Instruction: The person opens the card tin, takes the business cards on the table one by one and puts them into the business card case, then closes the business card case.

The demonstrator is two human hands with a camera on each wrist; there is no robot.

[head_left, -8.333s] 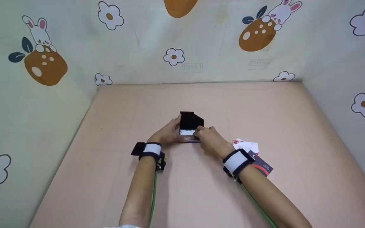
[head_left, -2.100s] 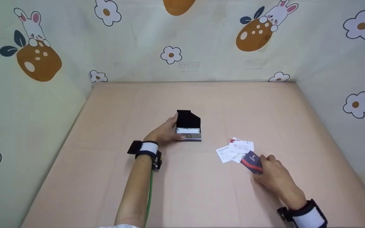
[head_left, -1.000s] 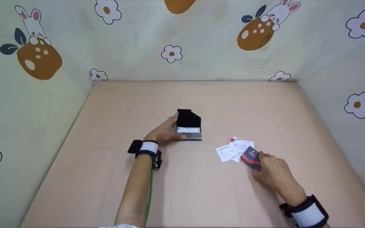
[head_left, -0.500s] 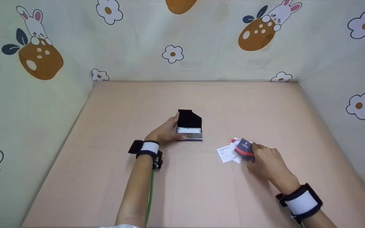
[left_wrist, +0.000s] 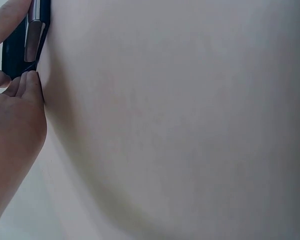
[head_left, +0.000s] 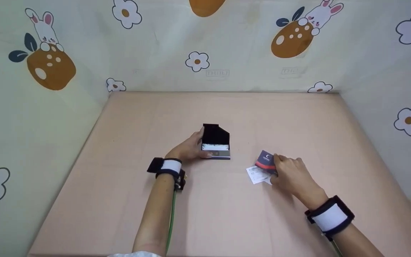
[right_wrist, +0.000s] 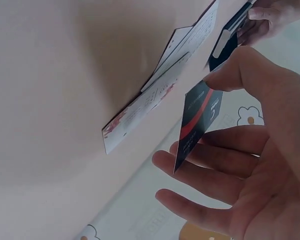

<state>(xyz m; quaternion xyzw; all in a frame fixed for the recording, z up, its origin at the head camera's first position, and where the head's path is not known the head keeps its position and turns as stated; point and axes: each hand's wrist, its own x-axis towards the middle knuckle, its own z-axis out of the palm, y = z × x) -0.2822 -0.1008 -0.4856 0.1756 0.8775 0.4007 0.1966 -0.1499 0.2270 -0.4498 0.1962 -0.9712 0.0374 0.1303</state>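
Note:
A black card case (head_left: 215, 142) stands open on the pink table (head_left: 205, 214), its lid up and white cards showing inside. My left hand (head_left: 190, 149) grips the case's left side; the left wrist view shows its fingers (left_wrist: 20, 85) against the case (left_wrist: 20, 45). My right hand (head_left: 288, 172) pinches a dark blue card with a red stripe (head_left: 265, 160), lifted just above the table. In the right wrist view the thumb and fingers hold that card (right_wrist: 197, 122) by its edge, with the case (right_wrist: 230, 37) beyond it.
A few white cards (head_left: 259, 174) lie fanned on the table under my right hand, seen also in the right wrist view as white cards (right_wrist: 155, 100). Walls printed with flowers and rabbits (head_left: 48, 64) close in the table on three sides.
My right hand picked the dark blue card off the table and carried it up and left, over the white cards, toward the case. The left hand kept its hold on the case.

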